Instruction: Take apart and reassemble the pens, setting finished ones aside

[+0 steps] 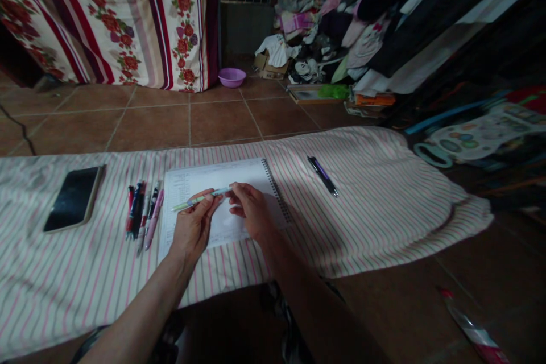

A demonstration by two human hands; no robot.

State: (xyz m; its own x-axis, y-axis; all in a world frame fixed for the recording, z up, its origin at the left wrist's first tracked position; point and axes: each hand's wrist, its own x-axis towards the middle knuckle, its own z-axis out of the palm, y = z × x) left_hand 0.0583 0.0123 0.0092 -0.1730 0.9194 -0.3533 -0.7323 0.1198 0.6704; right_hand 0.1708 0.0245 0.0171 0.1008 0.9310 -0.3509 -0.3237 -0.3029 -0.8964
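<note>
A slim pen (187, 203), light green toward one end and pale blue toward the other, is held over a spiral notebook (232, 227). My left hand (195, 224) pinches it around the middle, its green end pointing left. At the pen's blue end, the thumb and fingertips of my right hand (251, 207) close on the tip. The notebook lies open at a mostly white page, with its black coil on the right. Left of it, several pens (139, 210) lie side by side. Two dark pens (323, 175), one with purple, rest to the right.
A phone (72, 199) lies on the striped cloth (375, 205) at the left. Beyond the cloth, a purple basin (232, 77) stands on the tiled floor by a flowered curtain (140, 23). Clothes (333, 23) are heaped at the back right. A plastic bottle (473, 327) lies at lower right.
</note>
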